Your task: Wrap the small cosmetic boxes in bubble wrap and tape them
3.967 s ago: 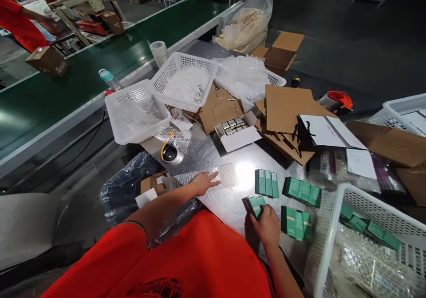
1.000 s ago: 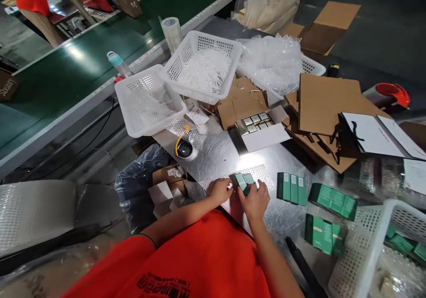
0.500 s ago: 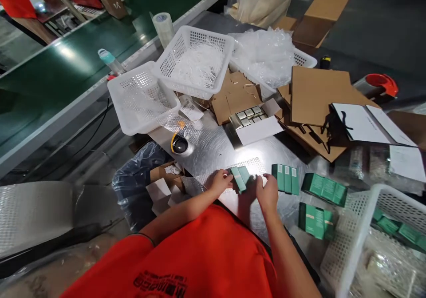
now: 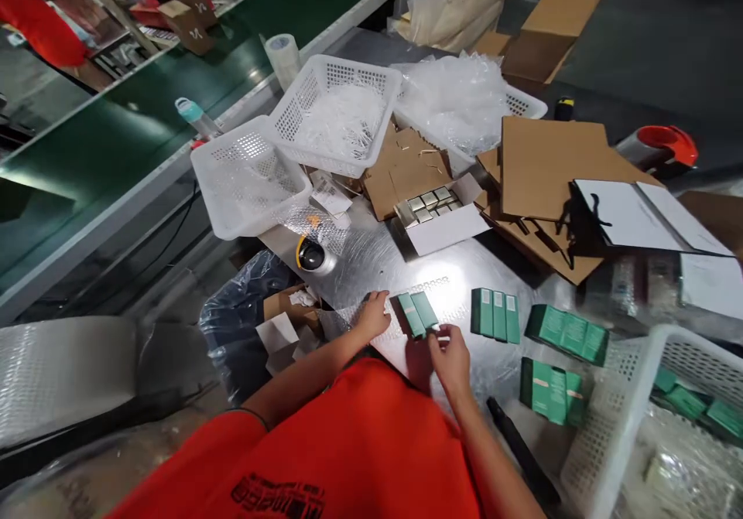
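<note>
Two small green boxes point(image 4: 416, 314) lie side by side on a piece of bubble wrap point(image 4: 436, 288) on the metal table. My left hand point(image 4: 373, 316) rests on the wrap just left of them, apart from the boxes, with its fingers stretched out. At their lower right corner, the fingertips of my right hand point(image 4: 451, 356) are closed on the nearer edge of the right-hand box. To the right stands a row of three green boxes point(image 4: 495, 315) with white labels. More green boxes point(image 4: 567, 333) lie beyond that row, and another group point(image 4: 551, 390) sits closer to me.
A white box of silver-topped packs point(image 4: 441, 225) stands ahead, beside flat cardboard point(image 4: 551, 167). White baskets point(image 4: 249, 229) are at the back left, another basket point(image 4: 632, 403) at the right. A tape dispenser point(image 4: 313, 254) lies left, above a lined bin point(image 4: 232, 326).
My left hand has let go of the two green boxes and moved left. My right hand has come in from the right and taken hold of their lower right corner.
</note>
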Motion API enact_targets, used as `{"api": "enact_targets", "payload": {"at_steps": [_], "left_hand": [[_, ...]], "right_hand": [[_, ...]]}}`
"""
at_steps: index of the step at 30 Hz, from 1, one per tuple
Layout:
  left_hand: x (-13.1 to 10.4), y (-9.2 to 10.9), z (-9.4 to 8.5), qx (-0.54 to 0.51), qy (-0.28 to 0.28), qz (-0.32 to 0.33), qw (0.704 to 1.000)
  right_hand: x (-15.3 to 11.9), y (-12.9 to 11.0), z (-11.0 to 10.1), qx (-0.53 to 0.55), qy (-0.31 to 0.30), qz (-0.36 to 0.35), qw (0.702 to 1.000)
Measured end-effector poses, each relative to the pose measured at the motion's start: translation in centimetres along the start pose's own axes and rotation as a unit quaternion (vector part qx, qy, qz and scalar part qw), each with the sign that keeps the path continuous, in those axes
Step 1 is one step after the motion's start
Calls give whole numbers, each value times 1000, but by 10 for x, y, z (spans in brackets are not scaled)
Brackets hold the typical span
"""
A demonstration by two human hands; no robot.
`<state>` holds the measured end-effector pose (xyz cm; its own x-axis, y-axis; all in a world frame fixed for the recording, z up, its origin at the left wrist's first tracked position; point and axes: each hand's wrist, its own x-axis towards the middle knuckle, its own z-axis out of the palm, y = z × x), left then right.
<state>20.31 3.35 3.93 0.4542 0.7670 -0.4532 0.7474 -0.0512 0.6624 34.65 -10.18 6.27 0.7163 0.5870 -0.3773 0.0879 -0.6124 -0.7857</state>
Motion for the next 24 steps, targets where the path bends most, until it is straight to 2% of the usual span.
{"api": "enact_targets", "payload": {"at_steps": [3,5,8,12,24], "left_hand": [[4,-6,-5,21,-22,14,999],[7,-3,-8,29,-27,9,999],[11,5,-11,46,-57,-5,997],[13,10,-13,50,-76,-25,996],[13,13,-18,44,-84,-38,995]], "right_hand": [[-14,16,16,167,-42,151,973],[-15,19,25,216,-69,189,956],[-11,17,33,253,-83,210,941],[-5,14,33,277,-71,228,931],[-6,11,45,278,-59,212,935]]}}
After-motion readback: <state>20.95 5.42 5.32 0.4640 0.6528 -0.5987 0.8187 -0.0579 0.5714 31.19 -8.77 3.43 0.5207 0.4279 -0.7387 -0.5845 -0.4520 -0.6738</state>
